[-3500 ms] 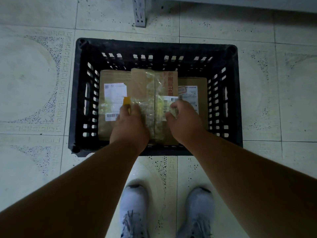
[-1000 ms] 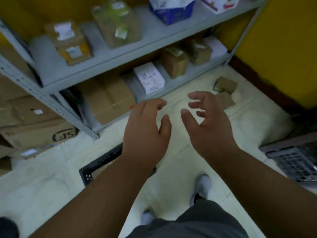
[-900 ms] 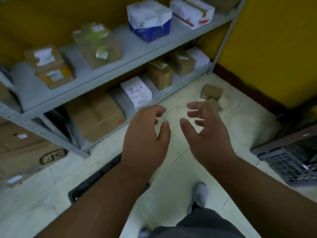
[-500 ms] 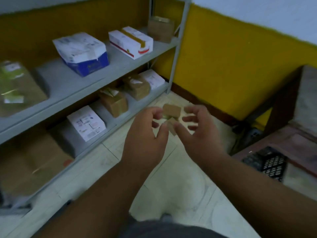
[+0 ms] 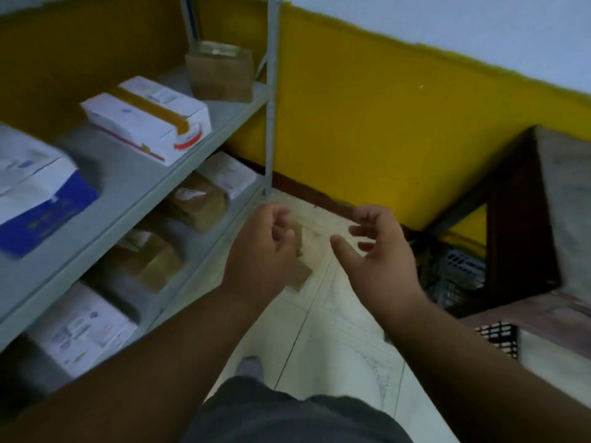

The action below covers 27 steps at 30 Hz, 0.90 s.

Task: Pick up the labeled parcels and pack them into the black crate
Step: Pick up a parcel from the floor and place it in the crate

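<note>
My left hand point(image 5: 260, 254) and my right hand point(image 5: 380, 257) are stretched forward over the tiled floor, fingers curled and apart, holding nothing. Two small brown parcels point(image 5: 300, 273) lie on the floor just beyond and partly behind my left hand. The grey shelf point(image 5: 134, 183) on the left carries more parcels: a white box with yellow tape point(image 5: 147, 118), a blue-and-white box point(image 5: 35, 187), a brown box point(image 5: 220, 71), and brown parcels point(image 5: 198, 203) and a white labeled box point(image 5: 83, 327) on the lower level. The black crate is out of view.
A yellow wall point(image 5: 383, 129) closes the far side. A dark wooden bench or table point(image 5: 524, 219) stands at the right, with a grey mesh basket point(image 5: 460, 273) beneath it and a black grid point(image 5: 499, 340) nearer. My foot point(image 5: 251, 367) is on the floor tiles.
I let go of the parcel in the black crate and turned away to the shelf corner. In the last half second the view swung right and my hands neared the floor parcels.
</note>
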### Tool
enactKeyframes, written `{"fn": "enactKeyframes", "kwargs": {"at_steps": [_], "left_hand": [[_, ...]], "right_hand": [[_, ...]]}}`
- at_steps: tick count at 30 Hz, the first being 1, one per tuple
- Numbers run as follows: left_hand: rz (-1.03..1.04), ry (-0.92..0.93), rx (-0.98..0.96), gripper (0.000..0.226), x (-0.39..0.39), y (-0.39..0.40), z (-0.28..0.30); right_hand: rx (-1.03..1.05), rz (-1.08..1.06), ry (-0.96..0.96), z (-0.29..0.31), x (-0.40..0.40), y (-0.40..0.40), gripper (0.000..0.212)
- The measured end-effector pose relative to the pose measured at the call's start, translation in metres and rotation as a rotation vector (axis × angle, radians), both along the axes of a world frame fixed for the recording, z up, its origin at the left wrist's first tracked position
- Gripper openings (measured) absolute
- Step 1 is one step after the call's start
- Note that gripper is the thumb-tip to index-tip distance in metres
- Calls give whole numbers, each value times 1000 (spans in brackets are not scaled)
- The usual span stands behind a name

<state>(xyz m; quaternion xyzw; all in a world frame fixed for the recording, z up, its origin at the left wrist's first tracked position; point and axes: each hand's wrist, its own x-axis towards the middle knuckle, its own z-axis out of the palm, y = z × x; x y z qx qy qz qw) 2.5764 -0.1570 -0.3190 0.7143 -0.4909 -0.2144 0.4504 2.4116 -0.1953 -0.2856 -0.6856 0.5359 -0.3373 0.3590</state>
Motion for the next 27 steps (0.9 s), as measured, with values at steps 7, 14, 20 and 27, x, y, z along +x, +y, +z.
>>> {"fn": "enactKeyframes", "kwargs": {"at_steps": [7,14,20,27], "left_hand": [[-172,54,-59,27,-2,-130,2],[-72,12,107,29,22,-253,-94],[29,60,266,29,40,-352,-228],[57,68,335,53,63,-402,-392]], "right_hand": [[29,-107,-20,-20,22,-111,42],[157,-44,-4,-118,46,-250,40],[305,-27,53,-259,72,-374,40],[447,-34,77,-442,112,-413,31]]}}
